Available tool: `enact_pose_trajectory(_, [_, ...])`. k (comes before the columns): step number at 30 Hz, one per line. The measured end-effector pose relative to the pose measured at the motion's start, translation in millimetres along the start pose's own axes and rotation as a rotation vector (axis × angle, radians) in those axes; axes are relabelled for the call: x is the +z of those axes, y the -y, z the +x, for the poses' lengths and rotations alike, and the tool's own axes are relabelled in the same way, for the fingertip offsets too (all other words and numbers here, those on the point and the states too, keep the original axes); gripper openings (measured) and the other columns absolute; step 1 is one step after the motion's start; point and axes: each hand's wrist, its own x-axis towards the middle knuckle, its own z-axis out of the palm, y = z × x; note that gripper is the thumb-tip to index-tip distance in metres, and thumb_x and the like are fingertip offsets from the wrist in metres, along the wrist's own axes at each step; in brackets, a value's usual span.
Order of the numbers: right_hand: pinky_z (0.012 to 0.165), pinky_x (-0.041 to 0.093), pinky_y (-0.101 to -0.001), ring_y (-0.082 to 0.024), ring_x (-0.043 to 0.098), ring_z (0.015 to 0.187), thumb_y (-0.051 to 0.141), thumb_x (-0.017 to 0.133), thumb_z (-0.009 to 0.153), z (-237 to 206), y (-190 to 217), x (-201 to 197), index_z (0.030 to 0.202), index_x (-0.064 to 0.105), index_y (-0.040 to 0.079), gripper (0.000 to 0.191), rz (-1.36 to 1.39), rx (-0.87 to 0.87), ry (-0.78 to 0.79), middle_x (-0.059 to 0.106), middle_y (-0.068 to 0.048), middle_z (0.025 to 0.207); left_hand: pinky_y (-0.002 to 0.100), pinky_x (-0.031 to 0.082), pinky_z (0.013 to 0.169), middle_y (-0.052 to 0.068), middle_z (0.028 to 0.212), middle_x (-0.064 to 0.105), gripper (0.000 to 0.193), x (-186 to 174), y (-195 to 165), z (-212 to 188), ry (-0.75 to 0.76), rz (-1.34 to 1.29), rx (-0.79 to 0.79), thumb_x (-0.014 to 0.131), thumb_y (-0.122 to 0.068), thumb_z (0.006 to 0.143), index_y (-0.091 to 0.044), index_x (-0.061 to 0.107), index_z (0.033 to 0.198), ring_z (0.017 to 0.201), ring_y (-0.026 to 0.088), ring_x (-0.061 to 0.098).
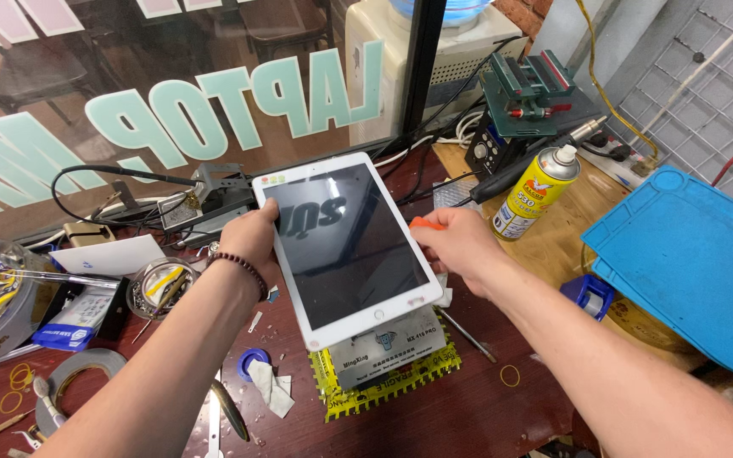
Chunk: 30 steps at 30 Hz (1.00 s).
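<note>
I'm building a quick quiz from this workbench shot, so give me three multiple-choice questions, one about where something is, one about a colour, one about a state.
1. Where does the spray can stand?
A. right of the tablet
B. under the tablet
C. left of the left hand

2. What colour is the mat at the right?
A. red
B. blue
C. white

3. What state is the tablet screen in?
A. lit
B. dark
C. covered by cloth

Answers: 1 A, the can stands upright past the right hand. 2 B, the mat is plainly blue. 3 B, the glass is black and only reflects, while the left hand grips its edge.
</note>
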Motion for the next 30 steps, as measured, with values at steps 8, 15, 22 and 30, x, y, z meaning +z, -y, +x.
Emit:
enact_pose_trajectory(8, [0.059,0.057,-0.0305,-0.011,0.068,0.070,0.013,0.069,0.090,74.2,-0.9,6.9,0.094,0.069,0.004,0.010,-0.127,-0.068,0.080,0.072,-0.003,0.083,0.046,0.051,0.079,0.014,0.110,0.071,0.034,11.0,20.8,58.5,-0.398,0.241,0.105,0.061,-0.029,0.100,-0.002,0.069,0.118,0.090,0.026,0.064])
enact_pose_trajectory(15, [0.057,0.050,-0.0308,-0.014,0.063,0.064,0.017,0.073,0.087,79.4,-11.5,9.4,0.089,0.072,0.003,0.015,-0.355,-0.157,-0.053,0.071,-0.006,0.076,0.039,0.056,0.080,0.012,0.100,0.077,0.032,-5.8,48.5,63.0,-0.405,0.401,0.281,0.073,-0.021,0.089,0.003,0.075,0.110,0.086,0.021,0.072])
enact_pose_trajectory(22, [0.065,0.052,-0.0330,-0.014,0.065,0.069,0.020,0.074,0.086,74.3,-8.2,13.8,0.088,0.074,0.003,0.017,-0.430,-0.201,-0.100,0.074,-0.007,0.079,0.039,0.054,0.077,0.017,0.088,0.076,0.029,-22.2,38.8,25.8,-0.617,0.711,0.656,0.071,-0.028,0.094,0.001,0.072,0.095,0.078,0.027,0.071])
enact_pose_trajectory(30, [0.063,0.052,-0.0339,-0.014,0.066,0.067,0.020,0.072,0.088,64.7,4.0,16.5,0.090,0.074,0.004,0.016,-0.437,-0.111,-0.099,0.074,-0.006,0.079,0.039,0.056,0.074,0.012,0.078,0.075,0.030,-48.5,46.2,-43.6,-0.398,0.926,0.526,0.067,-0.033,0.099,-0.006,0.076,0.092,0.074,0.024,0.073])
